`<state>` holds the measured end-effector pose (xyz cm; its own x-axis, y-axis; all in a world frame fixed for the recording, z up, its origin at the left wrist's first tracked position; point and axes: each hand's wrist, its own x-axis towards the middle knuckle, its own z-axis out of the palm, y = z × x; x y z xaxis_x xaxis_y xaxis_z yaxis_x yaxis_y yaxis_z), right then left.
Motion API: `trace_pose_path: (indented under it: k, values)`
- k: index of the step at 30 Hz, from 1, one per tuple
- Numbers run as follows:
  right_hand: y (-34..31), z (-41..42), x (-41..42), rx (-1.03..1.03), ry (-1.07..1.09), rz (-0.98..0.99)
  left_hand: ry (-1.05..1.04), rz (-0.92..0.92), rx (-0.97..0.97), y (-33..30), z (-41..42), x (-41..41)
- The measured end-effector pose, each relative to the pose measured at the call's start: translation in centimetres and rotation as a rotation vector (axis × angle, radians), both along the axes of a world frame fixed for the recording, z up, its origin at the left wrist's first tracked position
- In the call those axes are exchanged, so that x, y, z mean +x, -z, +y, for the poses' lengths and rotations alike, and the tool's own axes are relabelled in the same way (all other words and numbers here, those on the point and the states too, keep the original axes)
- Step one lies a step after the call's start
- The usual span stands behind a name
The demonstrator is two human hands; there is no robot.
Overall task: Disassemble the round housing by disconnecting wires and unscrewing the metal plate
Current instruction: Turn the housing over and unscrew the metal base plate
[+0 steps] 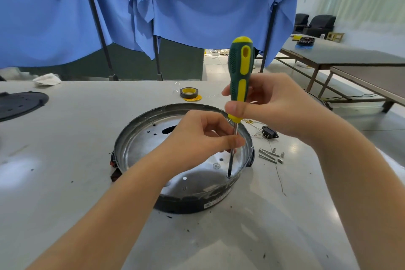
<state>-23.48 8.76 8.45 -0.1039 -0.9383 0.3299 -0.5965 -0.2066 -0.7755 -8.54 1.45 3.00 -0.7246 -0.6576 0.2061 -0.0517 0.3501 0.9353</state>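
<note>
Your right hand [271, 105] was closed around the lower part of the green and yellow handle of the screwdriver [240, 72], holding the tool close to upright. Your left hand [203, 138] pinched the bare metal shaft between thumb and fingers, partway down its length. The tip sat in a screw [229, 176] on the metal plate [144, 147], near the right side of the plate and close to the wall.

The round housing [192, 201] lay open side up on the grey surface [65, 182], right in front of you, with the shiny plate forming its floor. Just to its right lay several loose screws and spacers [270, 155], and a little farther back a small black connector [269, 133] with thin wires. A roll of tape [189, 93] rested on the surface beyond the housing. A dark round cover [19, 104] lay at the far left edge. Blue cloth [153, 6] hung behind the surface.
</note>
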Motion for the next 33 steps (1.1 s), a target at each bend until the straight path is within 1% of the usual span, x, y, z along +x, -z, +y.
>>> trace_pose_path:
  k: [3, 8, 12, 16, 22, 25, 27, 30, 33]
  values:
    - [-0.2, 0.3, -0.5, -0.012, -0.050, -0.062, -0.001, -0.013, -0.009, 0.1, 0.0, -0.1]
    - [-0.2, 0.5, -1.2, 0.033, -0.167, -0.195, 0.028, -0.040, -0.001, 0.2, -0.2, 0.0]
    - [-0.4, 0.8, -1.7, 0.078, -0.220, -0.224, 0.085, -0.086, 0.030, 0.1, -0.3, 0.2]
    - [-0.6, 1.0, -2.0, 0.107, -0.252, -0.223, 0.136, -0.083, 0.085, 0.0, -0.1, 0.3]
    - [-0.4, 0.6, -1.7, 0.112, -0.182, -0.174, 0.089, -0.039, 0.075, 0.2, 0.0, 0.3]
    - [-0.4, 0.4, -1.4, 0.054, -0.088, -0.098, 0.084, -0.026, 0.068, 0.4, 0.0, 0.2]
    - [-0.4, 0.3, -1.3, -0.001, -0.048, -0.080, 0.087, -0.018, 0.067, 0.4, 0.0, 0.2]
    - [-0.4, 0.4, -1.4, -0.033, -0.060, -0.089, 0.082, -0.008, 0.067, 0.4, -0.1, 0.2]
    - [-0.4, 0.5, -1.7, 0.001, -0.126, -0.155, 0.068, -0.006, 0.033, 0.3, 0.0, 0.2]
